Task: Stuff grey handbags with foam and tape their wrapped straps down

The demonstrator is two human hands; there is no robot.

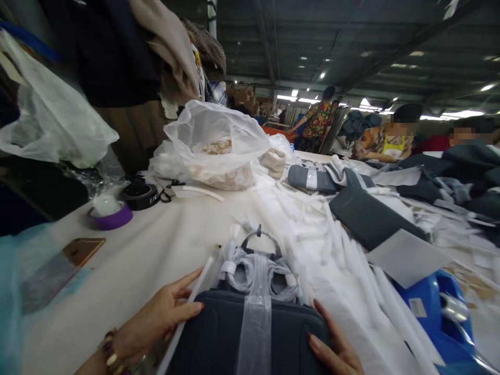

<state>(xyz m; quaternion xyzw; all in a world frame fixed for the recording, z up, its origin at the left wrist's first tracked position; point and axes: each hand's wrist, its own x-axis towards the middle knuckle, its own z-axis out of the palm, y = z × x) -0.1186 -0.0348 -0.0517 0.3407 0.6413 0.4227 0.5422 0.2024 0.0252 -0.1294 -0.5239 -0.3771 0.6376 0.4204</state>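
Note:
A dark blue-grey zipped bag (219, 333) lies before me at the bottom of the view, its near part cut off by the frame. Clear plastic film (255, 312) runs down its middle and wraps the parts near its loop handle (261, 234). My left hand (160, 312), with a beaded bracelet at the wrist, grips the bag's left side, thumb at the top corner. Along that side, a thin white strip (187, 307) runs by the fingers. My right hand (336, 346) holds the right side, its thumb on the top face and fingers along the edge.
To the left lie a phone (84, 251), a purple tape roll (111, 214) and a black tape roll (139, 195). Beyond stands a plastic bag (219, 151). White wrapping strips (332, 260), a dark panel (375, 219) and a blue holder (437, 307) fill the right. Several people work farther off.

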